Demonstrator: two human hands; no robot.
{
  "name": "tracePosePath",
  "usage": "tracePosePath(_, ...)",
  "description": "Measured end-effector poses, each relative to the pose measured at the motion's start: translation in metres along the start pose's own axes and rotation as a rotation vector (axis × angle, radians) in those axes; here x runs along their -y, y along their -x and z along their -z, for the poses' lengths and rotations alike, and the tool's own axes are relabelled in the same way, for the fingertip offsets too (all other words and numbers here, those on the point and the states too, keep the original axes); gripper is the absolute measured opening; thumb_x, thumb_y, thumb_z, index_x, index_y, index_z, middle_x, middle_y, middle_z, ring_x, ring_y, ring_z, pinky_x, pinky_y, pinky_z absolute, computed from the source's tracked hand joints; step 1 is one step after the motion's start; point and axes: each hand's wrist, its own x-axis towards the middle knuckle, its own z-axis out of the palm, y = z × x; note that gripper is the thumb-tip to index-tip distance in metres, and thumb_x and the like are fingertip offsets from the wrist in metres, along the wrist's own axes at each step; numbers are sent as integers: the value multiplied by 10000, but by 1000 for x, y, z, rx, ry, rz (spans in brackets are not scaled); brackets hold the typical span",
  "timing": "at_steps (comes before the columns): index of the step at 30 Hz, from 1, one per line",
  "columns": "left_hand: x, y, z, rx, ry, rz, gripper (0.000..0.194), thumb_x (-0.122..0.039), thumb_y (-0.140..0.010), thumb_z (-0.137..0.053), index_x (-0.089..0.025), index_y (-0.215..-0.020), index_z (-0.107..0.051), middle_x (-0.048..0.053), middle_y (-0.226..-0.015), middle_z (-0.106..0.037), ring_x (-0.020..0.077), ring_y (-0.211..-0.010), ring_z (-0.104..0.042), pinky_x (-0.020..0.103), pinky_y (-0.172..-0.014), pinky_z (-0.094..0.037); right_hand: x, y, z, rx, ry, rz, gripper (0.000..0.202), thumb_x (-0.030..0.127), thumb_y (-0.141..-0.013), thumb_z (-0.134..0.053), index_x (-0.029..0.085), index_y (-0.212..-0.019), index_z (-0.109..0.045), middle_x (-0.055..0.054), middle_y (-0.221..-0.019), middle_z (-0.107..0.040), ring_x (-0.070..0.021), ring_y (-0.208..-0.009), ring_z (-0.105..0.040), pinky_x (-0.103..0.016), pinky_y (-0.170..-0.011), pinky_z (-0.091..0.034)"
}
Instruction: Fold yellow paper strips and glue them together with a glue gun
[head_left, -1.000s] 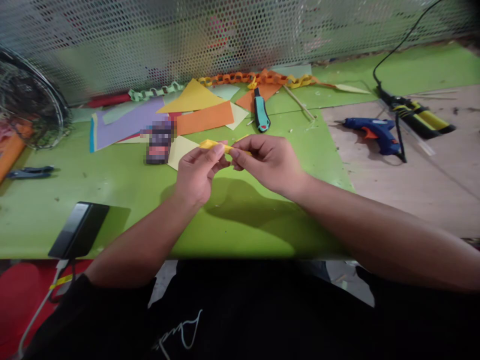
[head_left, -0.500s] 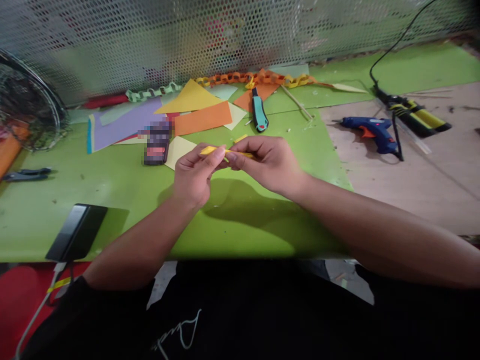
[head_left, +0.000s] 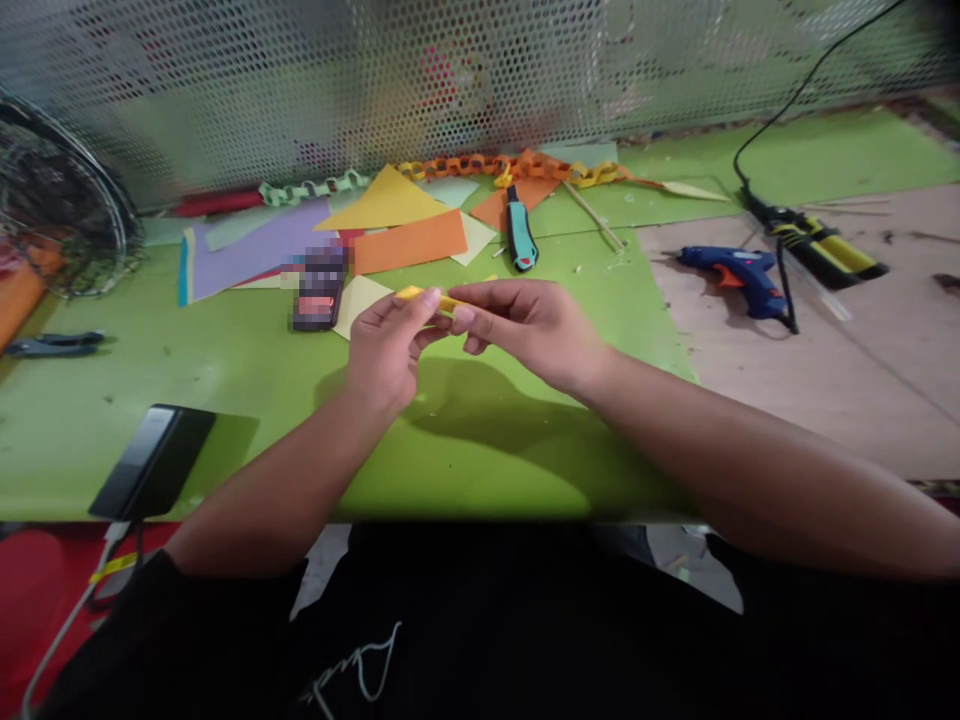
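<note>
Above the green table, my left hand [head_left: 386,345] pinches one end of a yellow paper strip [head_left: 448,303] between thumb and fingers. My right hand [head_left: 529,325] grips the strip's other end, with the thumb in front and the fingers curled behind. Much of the strip is hidden by the fingers, so its folds do not show clearly. Behind the hands lie an orange paper sheet [head_left: 409,241], a yellow sheet [head_left: 390,203] and a teal utility knife [head_left: 520,235]. A paper chain [head_left: 457,165] of orange, yellow and pale green links stretches along the back.
A blue glue gun [head_left: 739,275] and yellow-black pliers [head_left: 832,250] lie on the right. On the left are a black power bank [head_left: 154,460] with a cable, dark cutters [head_left: 56,345] and a wire coil [head_left: 67,200]. A perforated metal panel [head_left: 300,90] closes off the back.
My right fingers have shifted along the yellow strip and straightened somewhat. Less of the strip shows behind my right hand. The view has tilted slightly.
</note>
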Motion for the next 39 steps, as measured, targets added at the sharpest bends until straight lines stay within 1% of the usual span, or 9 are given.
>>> tracePosePath(5,-3,-5,6,56,1,112,438,-530,-726,-1065,-212,-910,-827,12,-833,-815,122,-709,-767,283,-754,-681,-4,-3,4,-75,-101,1,399,384,-866,-989,168,-1144,-800,-17,-845,-825,-129,-655,-733,-284,-662,-635)
tracePosePath(9,-5,-7,8,115,10,105,488,-476,-676,-1099,-254,-1043,-865,-11,-863,-807,109,-698,-744,268,-709,-666,0,-4,6,-29,-286,-137,333,304,-844,-962,186,-1055,-733,-2,-757,-793,-123,-598,-700,-250,-592,-599)
tracePosePath(14,-6,-6,7,105,3,68,423,-471,-698,-1090,-248,-980,-867,-15,-811,-780,113,-723,-735,265,-701,-665,7,-4,7,50,-370,-252,266,307,-867,-929,192,-975,-715,-21,-740,-789,-124,-591,-696,-222,-556,-574)
tracePosePath(18,-6,-6,7,85,-2,51,460,-501,-677,-1097,-247,-983,-865,-16,-795,-790,126,-701,-753,291,-694,-686,6,-2,7,51,-313,-210,335,406,-899,-943,191,-1058,-742,-38,-796,-816,-133,-624,-710,-238,-580,-585)
tracePosePath(23,-7,-7,8,70,-10,8,436,-497,-691,-1092,-260,-982,-871,-16,-833,-813,116,-715,-758,287,-719,-706,4,0,7,2,-62,36,513,559,-839,-1008,188,-1117,-790,-31,-905,-817,-132,-691,-703,-285,-661,-627)
tracePosePath(27,-8,-5,6,45,-12,1,442,-498,-684,-1095,-277,-998,-875,-22,-863,-825,125,-743,-788,280,-733,-713,2,2,7,-37,140,147,479,580,-911,-945,188,-1158,-820,-49,-952,-820,-144,-741,-709,-291,-658,-608)
tracePosePath(31,-8,-3,5,70,-10,-27,449,-487,-693,-1095,-280,-1029,-882,-2,-951,-862,160,-838,-841,317,-812,-738,-2,2,7,-65,183,145,430,530,-934,-931,183,-1169,-835,-61,-975,-826,-153,-759,-710,-300,-652,-587)
tracePosePath(35,-5,-1,6,66,-60,-108,418,-485,-736,-1073,-271,-1038,-881,6,-983,-872,164,-865,-852,324,-855,-742,-2,2,7,-104,136,121,416,508,-871,-983,187,-1100,-853,-62,-1008,-839,-161,-818,-712,-324,-735,-620)
tracePosePath(39,-5,0,8,77,-72,-162,389,-463,-759,-1065,-287,-1059,-890,6,-1017,-879,177,-882,-861,335,-854,-750,0,1,9,-79,64,66,411,506,-830,-1014,198,-1069,-886,-56,-995,-847,-162,-844,-717,-321,-766,-625)
